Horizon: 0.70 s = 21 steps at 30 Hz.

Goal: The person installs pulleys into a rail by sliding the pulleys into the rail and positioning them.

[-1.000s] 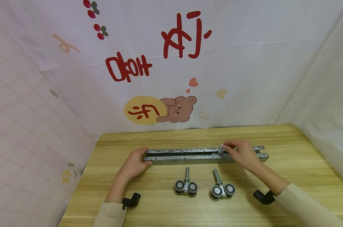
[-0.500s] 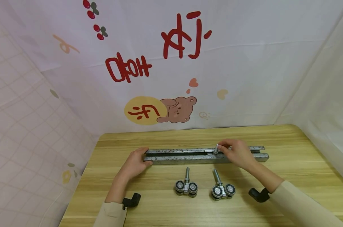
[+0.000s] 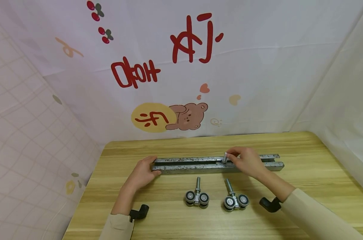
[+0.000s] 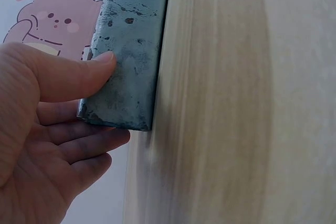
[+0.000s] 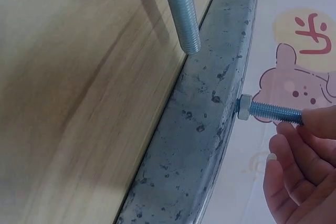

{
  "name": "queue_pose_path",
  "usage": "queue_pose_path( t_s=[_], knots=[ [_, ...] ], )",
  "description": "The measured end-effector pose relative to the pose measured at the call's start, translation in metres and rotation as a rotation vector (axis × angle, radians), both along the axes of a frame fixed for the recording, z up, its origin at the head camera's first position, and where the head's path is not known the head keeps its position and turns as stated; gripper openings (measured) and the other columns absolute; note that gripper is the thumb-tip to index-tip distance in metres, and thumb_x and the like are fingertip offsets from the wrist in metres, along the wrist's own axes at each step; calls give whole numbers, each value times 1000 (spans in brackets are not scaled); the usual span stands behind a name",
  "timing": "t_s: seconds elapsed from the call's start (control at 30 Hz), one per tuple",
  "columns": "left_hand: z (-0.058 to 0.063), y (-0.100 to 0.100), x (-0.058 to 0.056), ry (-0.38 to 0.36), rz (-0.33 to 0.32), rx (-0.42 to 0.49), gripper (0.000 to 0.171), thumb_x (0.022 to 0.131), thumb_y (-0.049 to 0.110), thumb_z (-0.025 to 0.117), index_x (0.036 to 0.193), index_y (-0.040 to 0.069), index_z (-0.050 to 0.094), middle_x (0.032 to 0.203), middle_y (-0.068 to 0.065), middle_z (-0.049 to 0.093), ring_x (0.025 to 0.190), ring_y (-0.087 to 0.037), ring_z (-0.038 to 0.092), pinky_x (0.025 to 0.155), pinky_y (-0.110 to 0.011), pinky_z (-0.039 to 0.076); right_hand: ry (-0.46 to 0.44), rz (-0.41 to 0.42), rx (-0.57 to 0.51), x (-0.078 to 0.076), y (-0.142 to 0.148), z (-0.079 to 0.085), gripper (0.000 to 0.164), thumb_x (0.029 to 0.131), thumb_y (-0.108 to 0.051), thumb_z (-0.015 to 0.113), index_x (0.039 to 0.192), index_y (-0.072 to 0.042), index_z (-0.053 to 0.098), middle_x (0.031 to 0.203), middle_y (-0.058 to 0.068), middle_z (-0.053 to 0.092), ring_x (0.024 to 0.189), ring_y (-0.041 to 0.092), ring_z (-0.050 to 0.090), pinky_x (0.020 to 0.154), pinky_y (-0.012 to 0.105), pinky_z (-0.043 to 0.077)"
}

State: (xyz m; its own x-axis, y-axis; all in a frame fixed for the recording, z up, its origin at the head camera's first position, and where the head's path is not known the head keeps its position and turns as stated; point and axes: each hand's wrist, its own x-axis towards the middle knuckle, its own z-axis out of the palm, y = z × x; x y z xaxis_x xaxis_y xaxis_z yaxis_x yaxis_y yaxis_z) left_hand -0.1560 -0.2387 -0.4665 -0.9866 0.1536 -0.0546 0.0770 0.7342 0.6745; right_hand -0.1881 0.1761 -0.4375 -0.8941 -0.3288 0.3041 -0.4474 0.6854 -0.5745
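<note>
A spotted grey metal rail (image 3: pixel 187 169) with a slot along its top lies across the table. My left hand (image 3: pixel 142 173) holds its left end; in the left wrist view the thumb (image 4: pixel 79 77) presses the rail's side face. A threaded bolt (image 3: pixel 225 157) stands up out of the slot, right of the middle. My right hand (image 3: pixel 249 162) pinches the tip of this bolt. In the right wrist view a hex nut (image 5: pixel 244 107) sits on the bolt close to the slot. Whatever carries the bolt is hidden inside the rail.
Two roller trolleys lie on the wooden table (image 3: pixel 169 220) in front of the rail: a left trolley (image 3: pixel 197 197) and a right trolley (image 3: pixel 236 201), their bolts pointing toward the rail. A printed white curtain (image 3: pixel 259 66) hangs behind the table.
My right hand has moved left along the rail, and the upright bolt has slid left with it in the slot. The left hand and both loose trolleys have stayed put.
</note>
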Motion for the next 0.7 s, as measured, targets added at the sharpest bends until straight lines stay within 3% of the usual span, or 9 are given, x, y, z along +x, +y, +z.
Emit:
queue_pose_path(
  t_s=[0.3, 0.7],
  knots=[
    [-2, 0, 0, -3, -4, -5, 71, 93, 13, 82, 153, -5, 49, 156, -26, 48, 147, -43, 42, 117, -59, 40, -27, 10, 3, 0, -4, 1, 12, 98, -14, 75, 104, -7, 82, 90, 0, 78, 76, 16, 70, 61, 33, 54],
    [-3, 0, 1, 5, 7, -14, 69, 93, 10, 81, 153, -5, 49, 155, -26, 48, 145, -43, 43, 116, -58, 41, -9, 59, 27, -2, -11, 6, 9, 97, -12, 76, 102, -8, 81, 83, -4, 76, 66, 7, 63, 57, 29, 51]
  ],
)
